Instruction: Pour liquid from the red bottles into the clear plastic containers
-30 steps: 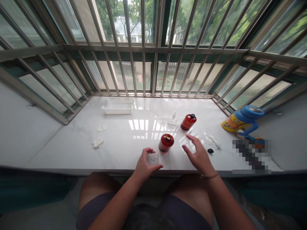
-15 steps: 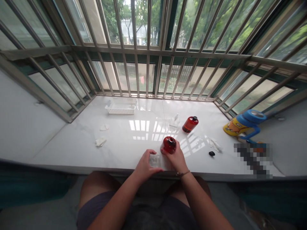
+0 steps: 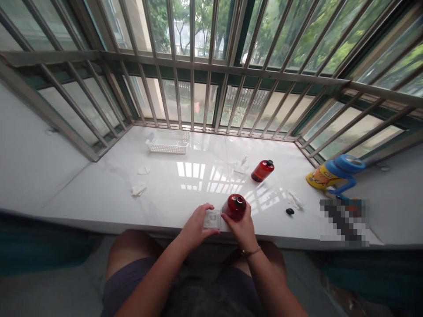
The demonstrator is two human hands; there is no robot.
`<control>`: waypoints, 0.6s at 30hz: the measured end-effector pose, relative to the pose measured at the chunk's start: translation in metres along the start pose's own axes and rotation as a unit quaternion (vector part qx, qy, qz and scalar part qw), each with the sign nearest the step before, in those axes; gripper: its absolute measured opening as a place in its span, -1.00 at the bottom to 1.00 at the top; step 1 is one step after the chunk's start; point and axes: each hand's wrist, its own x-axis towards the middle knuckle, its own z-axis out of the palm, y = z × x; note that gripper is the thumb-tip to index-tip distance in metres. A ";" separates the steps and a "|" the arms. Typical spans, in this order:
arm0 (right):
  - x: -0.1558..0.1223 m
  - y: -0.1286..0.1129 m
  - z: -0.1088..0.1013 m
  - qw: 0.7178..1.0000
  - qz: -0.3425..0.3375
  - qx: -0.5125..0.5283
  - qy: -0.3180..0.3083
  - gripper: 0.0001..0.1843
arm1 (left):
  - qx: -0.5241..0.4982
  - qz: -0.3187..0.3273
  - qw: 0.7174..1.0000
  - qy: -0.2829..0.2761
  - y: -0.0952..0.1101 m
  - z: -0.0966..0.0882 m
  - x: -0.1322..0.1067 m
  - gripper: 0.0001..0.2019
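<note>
Hands close together at the front edge: the left hand (image 3: 195, 225) curls over a clear square plastic piece (image 3: 212, 219), while the right hand (image 3: 240, 225) grips a near-upright red bottle (image 3: 235, 207) just beside it on the marble window sill (image 3: 99, 193).

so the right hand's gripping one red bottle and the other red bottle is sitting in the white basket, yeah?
No, the other red bottle is not in the basket: it stands on the marble sill, to the right of the white plastic basket, as the head view shows. The right hand does grip the red bottle.
</note>
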 end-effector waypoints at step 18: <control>-0.020 -0.023 -0.026 0.984 -0.125 -0.095 -0.082 -0.17 | -0.045 -0.066 0.992 0.099 0.042 -0.048 -0.037 -0.11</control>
